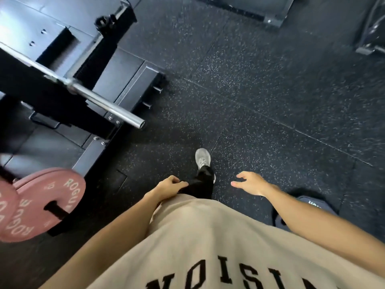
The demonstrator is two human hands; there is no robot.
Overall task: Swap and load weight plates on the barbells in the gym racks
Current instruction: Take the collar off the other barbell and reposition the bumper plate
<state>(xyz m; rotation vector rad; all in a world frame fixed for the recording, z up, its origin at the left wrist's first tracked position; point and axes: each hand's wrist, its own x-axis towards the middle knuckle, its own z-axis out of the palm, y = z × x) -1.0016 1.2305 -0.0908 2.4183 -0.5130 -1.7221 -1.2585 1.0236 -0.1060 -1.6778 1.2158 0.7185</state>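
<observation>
A steel barbell [98, 99] lies across the black rack at the upper left, its bare sleeve end pointing toward the floor's middle with no plate on it. Two red Rogue weight plates [50, 202] hang on a storage peg at the lower left. My left hand [169, 187] hangs by my hip with loosely curled fingers and holds nothing. My right hand [251, 183] is out in front of me, fingers relaxed and spread, also empty. Both hands are well away from the barbell and from the plates.
The black rack base [133, 84] with short pegs juts onto the speckled rubber floor [260, 90]. A black object with pale lettering [308, 207] lies on the floor under my right forearm. Other equipment frames [270, 17] stand at the top. My grey shoe [202, 158] is stepping forward.
</observation>
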